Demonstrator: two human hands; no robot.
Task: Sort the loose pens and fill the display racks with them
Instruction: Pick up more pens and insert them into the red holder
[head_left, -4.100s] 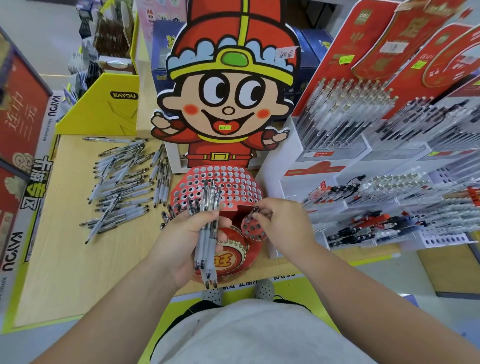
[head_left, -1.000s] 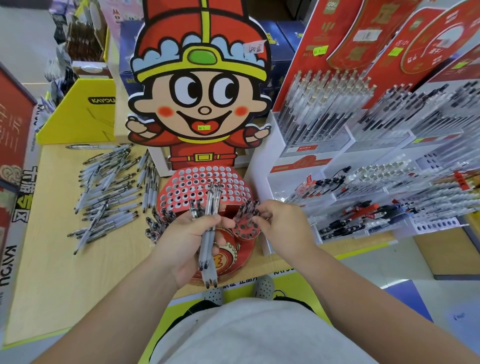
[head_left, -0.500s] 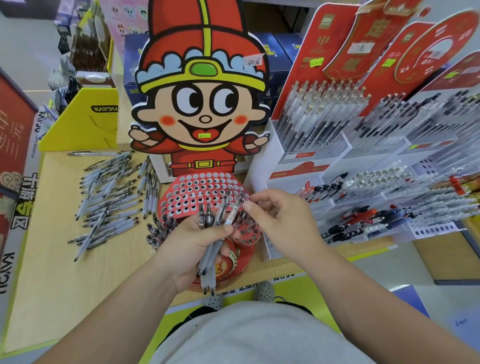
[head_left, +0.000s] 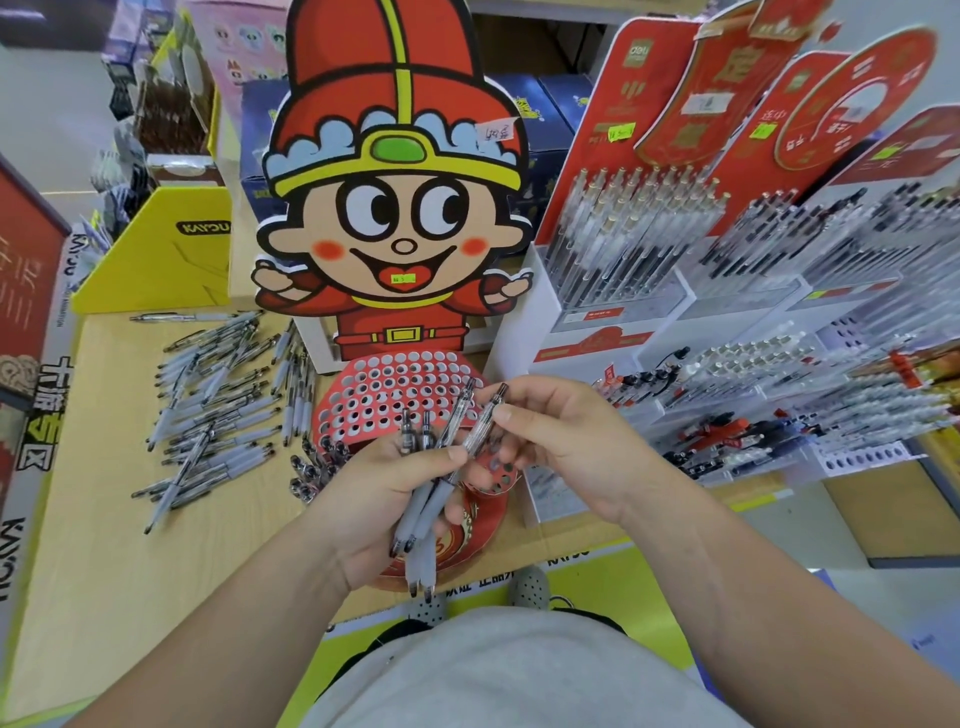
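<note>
Pens (head_left: 422, 512), clear barrels, grey grips, left hand (head_left: 363, 493) clutching, right hand (head_left: 566, 441) pinching

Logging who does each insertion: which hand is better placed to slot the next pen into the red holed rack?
Probably right. The right hand pinches a single pen just in front of the red holed rack, while the left hand is full, gripping the bundle of pens.

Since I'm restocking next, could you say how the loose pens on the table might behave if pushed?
The loose pens look round-barrelled, so they would probably roll across the flat table. Their slim plastic bodies suggest light, stiff handling.
</note>
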